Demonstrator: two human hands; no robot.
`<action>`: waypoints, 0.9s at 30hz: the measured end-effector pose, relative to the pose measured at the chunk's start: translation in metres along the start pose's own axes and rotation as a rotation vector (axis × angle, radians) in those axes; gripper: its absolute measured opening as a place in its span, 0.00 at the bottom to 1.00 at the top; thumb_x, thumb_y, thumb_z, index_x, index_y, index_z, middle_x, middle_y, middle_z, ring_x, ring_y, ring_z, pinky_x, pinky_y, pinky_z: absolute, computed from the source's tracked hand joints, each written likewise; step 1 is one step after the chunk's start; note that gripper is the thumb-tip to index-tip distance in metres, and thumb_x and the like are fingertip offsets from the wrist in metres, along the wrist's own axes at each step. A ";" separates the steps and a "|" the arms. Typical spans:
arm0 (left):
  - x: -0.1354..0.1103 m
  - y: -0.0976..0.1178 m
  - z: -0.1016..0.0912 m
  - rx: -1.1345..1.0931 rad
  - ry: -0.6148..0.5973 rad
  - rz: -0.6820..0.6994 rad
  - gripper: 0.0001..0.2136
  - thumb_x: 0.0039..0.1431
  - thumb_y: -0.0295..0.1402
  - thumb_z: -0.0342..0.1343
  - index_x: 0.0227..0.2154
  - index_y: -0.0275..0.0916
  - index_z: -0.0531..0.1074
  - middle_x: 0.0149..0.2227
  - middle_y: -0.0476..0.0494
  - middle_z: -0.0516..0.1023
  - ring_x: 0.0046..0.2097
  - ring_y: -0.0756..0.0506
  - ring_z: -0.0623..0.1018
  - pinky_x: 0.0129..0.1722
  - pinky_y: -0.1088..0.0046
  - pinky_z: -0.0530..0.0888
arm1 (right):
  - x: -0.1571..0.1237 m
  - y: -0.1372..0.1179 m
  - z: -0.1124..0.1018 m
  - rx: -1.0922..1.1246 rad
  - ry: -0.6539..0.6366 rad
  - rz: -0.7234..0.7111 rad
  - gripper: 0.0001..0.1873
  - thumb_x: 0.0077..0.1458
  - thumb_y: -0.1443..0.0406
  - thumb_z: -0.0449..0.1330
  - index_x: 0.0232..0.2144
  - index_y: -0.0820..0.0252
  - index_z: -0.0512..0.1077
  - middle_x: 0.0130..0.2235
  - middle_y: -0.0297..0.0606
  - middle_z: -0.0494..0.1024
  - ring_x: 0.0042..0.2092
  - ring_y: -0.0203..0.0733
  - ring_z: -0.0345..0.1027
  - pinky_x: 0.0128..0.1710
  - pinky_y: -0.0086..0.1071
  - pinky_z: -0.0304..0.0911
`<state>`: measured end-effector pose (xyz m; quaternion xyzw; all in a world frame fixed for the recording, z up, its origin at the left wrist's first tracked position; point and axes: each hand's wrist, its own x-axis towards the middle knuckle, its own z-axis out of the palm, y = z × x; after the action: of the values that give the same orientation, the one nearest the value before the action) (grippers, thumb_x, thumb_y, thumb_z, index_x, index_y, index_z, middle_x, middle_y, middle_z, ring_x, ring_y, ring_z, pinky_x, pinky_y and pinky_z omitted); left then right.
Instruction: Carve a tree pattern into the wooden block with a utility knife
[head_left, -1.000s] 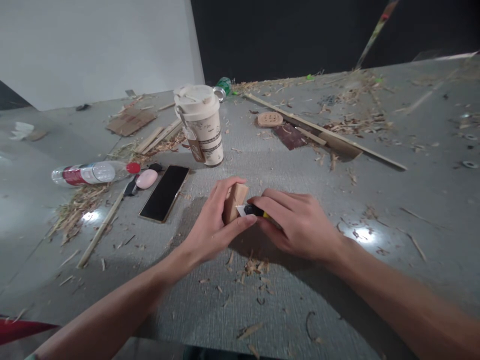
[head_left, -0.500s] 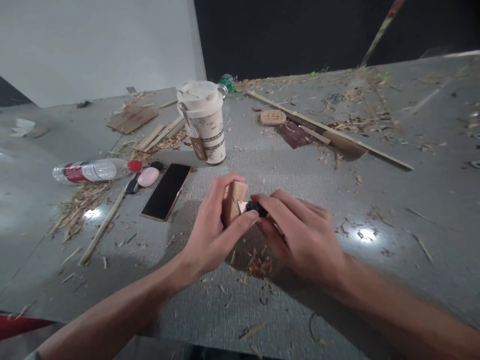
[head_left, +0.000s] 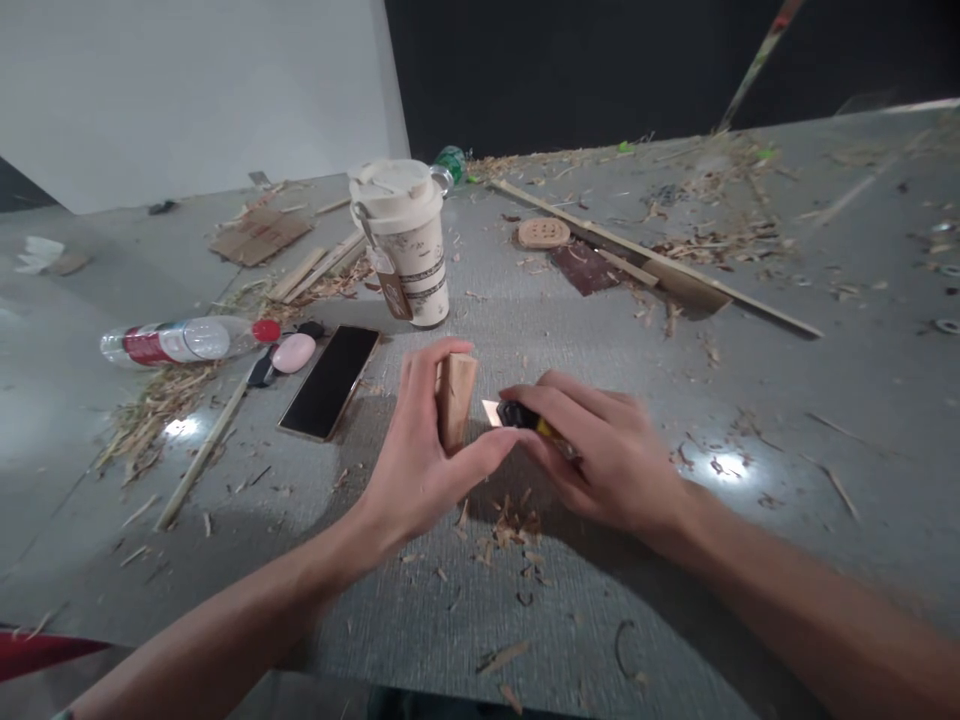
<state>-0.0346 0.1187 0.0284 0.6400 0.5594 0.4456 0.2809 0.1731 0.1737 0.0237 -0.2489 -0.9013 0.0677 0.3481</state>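
My left hand (head_left: 420, 450) is closed around a small wooden block (head_left: 456, 400), fingers behind it and the thumb stretched out to the right. My right hand (head_left: 600, 440) grips a black and yellow utility knife (head_left: 519, 414). Its short bright blade points left at the block, with a small gap between them. The tip of my left thumb meets the knife near my right fingers. Wood shavings (head_left: 517, 525) lie on the grey table (head_left: 420, 620) beneath my hands.
A phone (head_left: 330, 382), a plastic bottle (head_left: 187, 342) and a pink egg-shaped object (head_left: 294, 353) lie to the left. A lidded cup (head_left: 409, 250) stands ahead. Long wooden strips (head_left: 720, 290) and a round carved wooden piece (head_left: 543, 233) lie at the back right.
The blade has come away from the block, leaving a gap. The block has shifted slightly left and turned more upright in my left hand.
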 end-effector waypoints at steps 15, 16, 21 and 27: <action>0.004 -0.006 -0.005 0.221 -0.101 0.050 0.29 0.67 0.46 0.62 0.67 0.51 0.59 0.59 0.38 0.64 0.59 0.35 0.71 0.57 0.50 0.75 | 0.000 0.001 0.003 -0.071 -0.085 -0.035 0.10 0.72 0.66 0.54 0.46 0.61 0.76 0.37 0.37 0.80 0.31 0.37 0.69 0.28 0.34 0.56; 0.004 -0.005 -0.006 0.222 -0.109 0.050 0.28 0.68 0.46 0.61 0.66 0.51 0.59 0.59 0.38 0.65 0.59 0.35 0.71 0.57 0.50 0.75 | 0.000 0.001 0.003 -0.080 -0.079 -0.034 0.10 0.73 0.66 0.54 0.45 0.61 0.76 0.37 0.37 0.80 0.31 0.36 0.69 0.28 0.34 0.56; 0.006 -0.002 -0.007 0.230 -0.119 0.026 0.24 0.71 0.48 0.58 0.64 0.49 0.61 0.59 0.38 0.67 0.55 0.37 0.74 0.54 0.52 0.76 | 0.000 0.000 0.004 -0.125 -0.067 -0.021 0.12 0.75 0.64 0.52 0.45 0.61 0.75 0.37 0.37 0.80 0.31 0.36 0.69 0.29 0.34 0.57; 0.006 -0.002 -0.005 0.255 -0.101 -0.013 0.18 0.72 0.48 0.56 0.57 0.49 0.64 0.52 0.42 0.69 0.48 0.40 0.75 0.49 0.54 0.76 | -0.001 0.000 0.005 -0.137 -0.077 0.010 0.12 0.77 0.63 0.52 0.48 0.61 0.74 0.38 0.38 0.80 0.31 0.36 0.70 0.29 0.34 0.58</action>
<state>-0.0402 0.1238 0.0306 0.6885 0.6010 0.3362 0.2277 0.1705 0.1735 0.0195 -0.2739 -0.9153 0.0173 0.2949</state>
